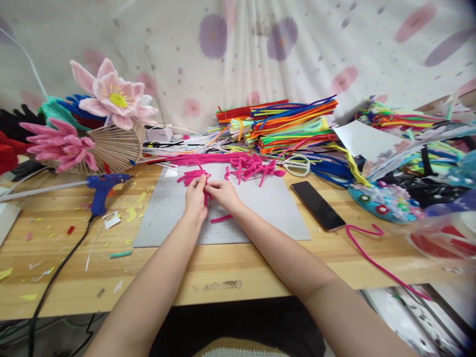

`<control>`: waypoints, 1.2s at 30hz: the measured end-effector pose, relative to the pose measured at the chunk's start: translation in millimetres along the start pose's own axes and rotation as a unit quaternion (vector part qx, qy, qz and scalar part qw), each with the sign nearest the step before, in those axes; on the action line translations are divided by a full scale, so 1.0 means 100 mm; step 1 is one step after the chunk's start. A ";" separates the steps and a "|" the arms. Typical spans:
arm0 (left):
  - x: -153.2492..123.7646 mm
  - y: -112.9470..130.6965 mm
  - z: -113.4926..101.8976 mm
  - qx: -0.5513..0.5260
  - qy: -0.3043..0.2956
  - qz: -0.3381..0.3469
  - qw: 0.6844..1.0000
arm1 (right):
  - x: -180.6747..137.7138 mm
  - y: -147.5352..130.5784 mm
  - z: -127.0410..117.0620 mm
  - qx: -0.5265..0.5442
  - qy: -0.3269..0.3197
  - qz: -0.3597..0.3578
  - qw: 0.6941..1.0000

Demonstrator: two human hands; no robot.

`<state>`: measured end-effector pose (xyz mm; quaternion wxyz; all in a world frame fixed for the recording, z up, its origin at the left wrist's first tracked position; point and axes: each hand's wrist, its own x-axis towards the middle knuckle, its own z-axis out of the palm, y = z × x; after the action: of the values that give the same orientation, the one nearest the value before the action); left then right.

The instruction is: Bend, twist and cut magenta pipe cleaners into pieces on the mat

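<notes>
My left hand (196,197) is closed round a magenta pipe cleaner (197,162), whose upper end sticks up above the fingertips. Close beside it, my right hand (224,193) pinches the same pipe cleaner, the fingertips of both hands touching. Part of the held piece is hidden by the fingers. Both hands are over a grey cutting mat (163,218). A bunch of short magenta pieces (189,176) lies just behind my left hand. Bent magenta shapes (251,167) are heaped on the mat's back right, and a short loose piece (221,218) rests below my right hand.
A blue glue gun (104,191) with its cord stands left among scraps. Pink fabric-like flowers (115,96) rise behind it. Bundled coloured pipe cleaners (293,121) line the back. On the right are scissors (297,164), a phone (317,205) and a long magenta pipe cleaner (372,260).
</notes>
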<state>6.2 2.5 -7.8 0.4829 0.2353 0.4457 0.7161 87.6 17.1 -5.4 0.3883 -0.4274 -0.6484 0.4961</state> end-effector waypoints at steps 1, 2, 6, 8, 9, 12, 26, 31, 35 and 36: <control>0.02 0.01 -0.01 0.025 -0.005 0.004 1.000 | 0.01 0.00 -0.01 0.009 0.005 0.004 1.000; 0.03 0.04 -0.03 0.062 -0.005 0.022 0.998 | 0.01 -0.02 -0.04 0.016 0.005 0.011 1.000; 0.11 0.27 -0.20 0.316 0.015 0.273 0.909 | 0.03 -0.09 -0.18 0.013 -0.054 0.049 0.997; 0.13 0.39 -0.29 0.446 -0.042 0.369 0.814 | 0.02 -0.12 -0.26 0.010 -0.084 0.064 0.994; 0.14 0.43 -0.33 0.490 -0.084 0.394 0.773 | 0.02 -0.13 -0.30 0.009 -0.093 0.068 0.993; 0.15 0.46 -0.39 0.566 -0.165 0.394 0.706 | 0.02 -0.15 -0.38 0.014 -0.096 0.068 0.993; -0.06 0.14 -0.15 0.249 -0.032 0.078 0.965 | 0.08 -0.07 -0.35 -0.018 -0.016 0.032 0.999; -0.03 0.24 -0.15 0.187 -0.035 -0.007 0.982 | 0.06 -0.13 -0.44 -0.015 -0.083 0.005 0.996; 0.01 0.34 -0.23 0.259 -0.126 0.021 0.957 | 0.03 -0.20 -0.55 -0.028 -0.150 0.007 0.988; 0.01 0.37 -0.25 0.290 -0.163 0.019 0.943 | 0.02 -0.21 -0.58 -0.038 -0.183 0.004 0.982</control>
<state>-31.5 -11.7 12.1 0.4465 0.4870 0.5447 0.5165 137.4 34.3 27.3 0.2451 -0.3465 -0.7252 0.5422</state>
